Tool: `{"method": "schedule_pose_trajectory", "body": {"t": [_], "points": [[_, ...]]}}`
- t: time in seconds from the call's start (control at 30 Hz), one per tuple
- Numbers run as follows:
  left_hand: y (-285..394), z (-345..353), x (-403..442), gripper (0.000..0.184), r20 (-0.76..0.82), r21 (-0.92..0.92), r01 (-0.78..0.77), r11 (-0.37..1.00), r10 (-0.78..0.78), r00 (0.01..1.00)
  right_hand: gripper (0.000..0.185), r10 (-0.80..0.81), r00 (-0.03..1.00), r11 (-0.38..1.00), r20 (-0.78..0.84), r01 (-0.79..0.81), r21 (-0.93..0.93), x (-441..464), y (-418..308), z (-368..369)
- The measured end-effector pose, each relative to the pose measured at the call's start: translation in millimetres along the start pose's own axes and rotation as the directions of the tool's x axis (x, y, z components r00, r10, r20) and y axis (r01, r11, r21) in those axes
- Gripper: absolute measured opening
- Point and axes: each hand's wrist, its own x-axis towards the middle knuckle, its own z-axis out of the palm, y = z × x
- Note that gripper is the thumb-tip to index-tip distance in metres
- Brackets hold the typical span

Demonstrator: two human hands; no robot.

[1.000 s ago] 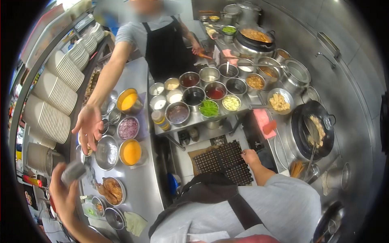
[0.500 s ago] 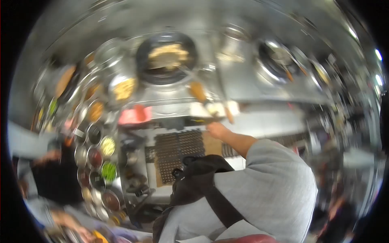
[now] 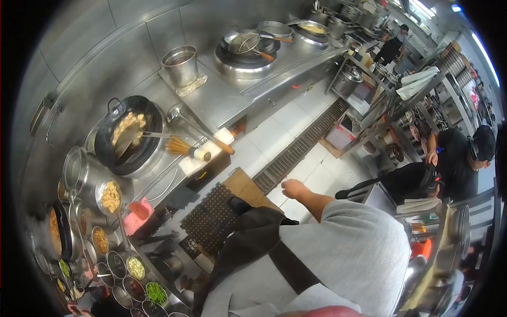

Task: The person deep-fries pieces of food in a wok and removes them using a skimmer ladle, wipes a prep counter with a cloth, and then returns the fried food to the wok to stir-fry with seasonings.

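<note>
The right hand (image 3: 296,188) hangs in front of the body, fingers curled into what looks like a loose fist, seen from the back; whether it holds anything, I cannot tell. The left hand is out of view, so its state cannot be told. Below the right hand are white floor tiles (image 3: 317,179), a long drain grate (image 3: 301,148), a sheet of cardboard (image 3: 248,189) and a black rubber mat (image 3: 210,214) with holes.

Well apart from the hand, the black wok (image 3: 105,140) sits on the steel counter (image 3: 222,100). Pale pieces of food (image 3: 128,123) lie inside it, with a metal scoop (image 3: 125,143) resting among them, its handle out over the rim towards the hand. Beside the wok are a bristle brush (image 3: 178,146) and a ladle (image 3: 177,111), whose wooden handle reaches the counter's front edge by a white pad (image 3: 224,136). A metal pot (image 3: 181,66) stands further along, then a second wok (image 3: 232,58) with a wire strainer (image 3: 244,44) on it.

On the wok's other side are a pink cloth (image 3: 136,224), a draining ladle (image 3: 99,196) of yellowish chunks, and containers of chopped greens (image 3: 156,292) and pale chopped pieces (image 3: 135,268). At the far right another person (image 3: 457,158) in dark clothes stands near the shelves
</note>
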Motion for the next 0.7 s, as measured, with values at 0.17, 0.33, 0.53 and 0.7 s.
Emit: {"method": "schedule_pose_trajectory", "body": {"t": [0.17,0.33,0.53,0.7], "points": [[45.3,94.9,-20.5,0.05,0.591,-0.438,0.607,0.663,-0.297,0.75,0.025,-0.001,0.999,0.99,-0.046,0.008,0.143,1.5,-11.3,-1.5],[167.3,128.4,-17.0,0.056,0.694,-0.285,0.492,0.823,-0.177,0.698,0.023,-0.288,0.931,0.944,-0.224,0.315,0.094,70.5,-71.3,-25.4],[228.8,210.8,-117.6,0.046,0.659,-0.452,0.679,0.578,-0.297,0.691,0.025,-0.623,0.768,0.743,-0.147,0.64,0.194,131.4,-203.1,-85.3],[250.4,279.3,-367.8,0.049,0.841,0.306,0.583,0.753,-0.5,0.205,0.022,-0.884,0.453,0.462,0.115,0.884,0.071,170.7,-269.8,-50.2]]}}
